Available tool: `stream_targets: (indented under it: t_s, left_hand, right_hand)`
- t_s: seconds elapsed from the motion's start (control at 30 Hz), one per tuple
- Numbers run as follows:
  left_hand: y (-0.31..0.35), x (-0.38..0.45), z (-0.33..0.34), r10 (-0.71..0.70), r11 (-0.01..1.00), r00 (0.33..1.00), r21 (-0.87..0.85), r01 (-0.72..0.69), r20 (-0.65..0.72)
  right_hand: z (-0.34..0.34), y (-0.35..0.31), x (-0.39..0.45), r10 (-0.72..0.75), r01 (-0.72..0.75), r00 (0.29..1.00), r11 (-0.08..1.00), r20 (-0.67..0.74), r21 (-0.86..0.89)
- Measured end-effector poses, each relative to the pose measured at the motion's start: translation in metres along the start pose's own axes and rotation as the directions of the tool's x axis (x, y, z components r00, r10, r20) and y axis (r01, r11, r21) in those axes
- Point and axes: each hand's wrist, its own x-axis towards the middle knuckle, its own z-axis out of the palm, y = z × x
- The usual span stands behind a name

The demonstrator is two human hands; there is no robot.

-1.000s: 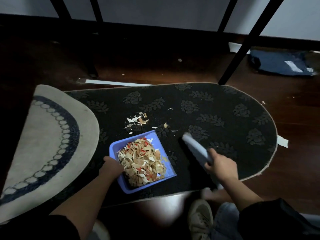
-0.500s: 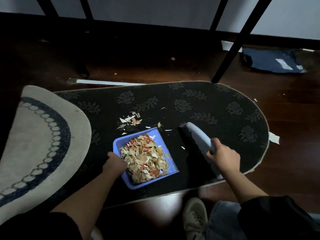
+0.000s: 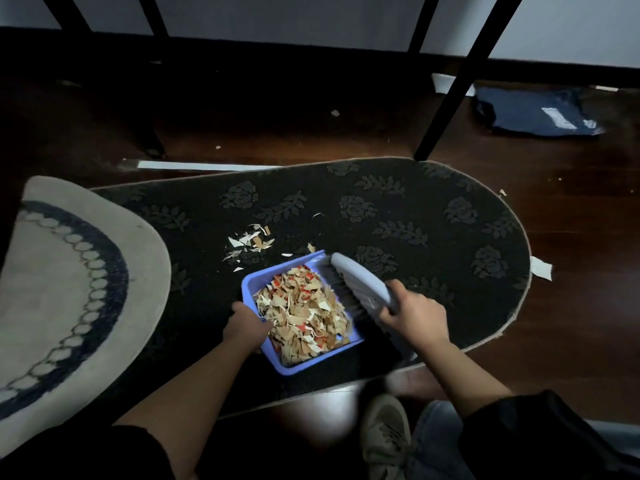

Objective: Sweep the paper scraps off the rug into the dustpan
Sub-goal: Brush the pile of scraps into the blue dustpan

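Dim, shadowy room; wide-angle bending at edges.

Black sleeves (image 3: 540,431), blue jeans (image 3: 436,441), grey sneaker (image 3: 386,434).

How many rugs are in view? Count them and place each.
2. The dark rug lies in the middle, under the dustpan; the beige rug lies at left, overlapping its end.

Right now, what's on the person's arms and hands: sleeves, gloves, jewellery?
Both hands bare: left hand, right hand. No gloves, rings or watch visible. Forearms are uncovered; dark black sleeves are pushed up near the elbows on both arms.
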Motion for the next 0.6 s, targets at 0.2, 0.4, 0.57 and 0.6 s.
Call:
stream_targets:
  t_s: [0.2,0.4,0.57,0.6]
  left_hand:
    - [0.001,0.0,0.0,-0.01,1.0,1.0,-0.015,0.011,0.02]
    - [0.001,-0.002,0.0,-0.007,1.0,1.0,-0.012,0.008,0.016]
    - [0.001,-0.002,-0.001,-0.014,1.0,1.0,-0.017,0.015,0.022]
    - [0.001,-0.003,0.0,-0.016,1.0,1.0,-0.017,0.017,0.02]
  right_hand:
    - [-0.016,0.029,0.004,0.07,-0.072,0.997,0.996,-0.037,-0.048]
    - [0.0,0.035,-0.001,0.144,-0.143,0.989,0.988,0.029,-0.054]
    - [0.007,0.016,0.0,0.047,-0.046,0.996,0.999,0.074,-0.009]
    - [0.005,0.016,0.0,0.06,-0.06,0.997,0.998,0.056,0.004]
